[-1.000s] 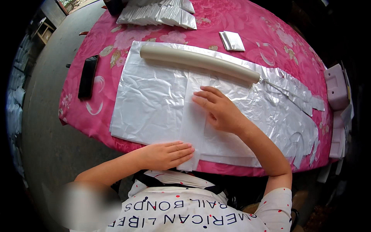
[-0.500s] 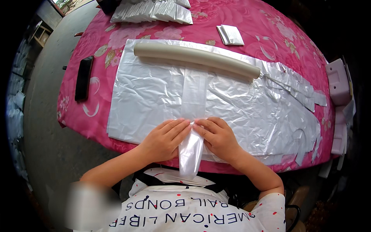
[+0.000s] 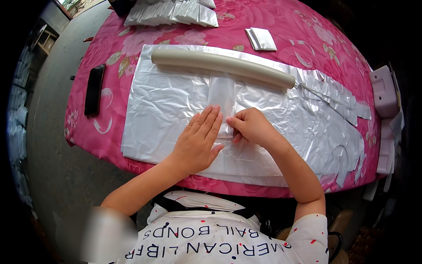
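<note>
Grey floor (image 3: 57,149) at left, beside a cloth-covered pink table (image 3: 303,59). Spread over most of it, wrinkled white film (image 3: 154,103); along its far side, a pale tube (image 3: 220,68). Beyond, a row of folded packets (image 3: 171,14). From beside the tube down between the hands, a narrow strip (image 3: 223,90). Left hand (image 3: 198,141) flat, thumb out, fingertips at the strip's left edge; right hand (image 3: 252,127) curled, thumb and forefinger close together at its right edge, pinch on film impossible to confirm. Smaller: phone (image 3: 94,90) at left, paired packets (image 3: 261,39) beyond the tube. Likely risks: crooked folds from uneven pressing, lower layers dragged by cling, tube rolling from a tug.
</note>
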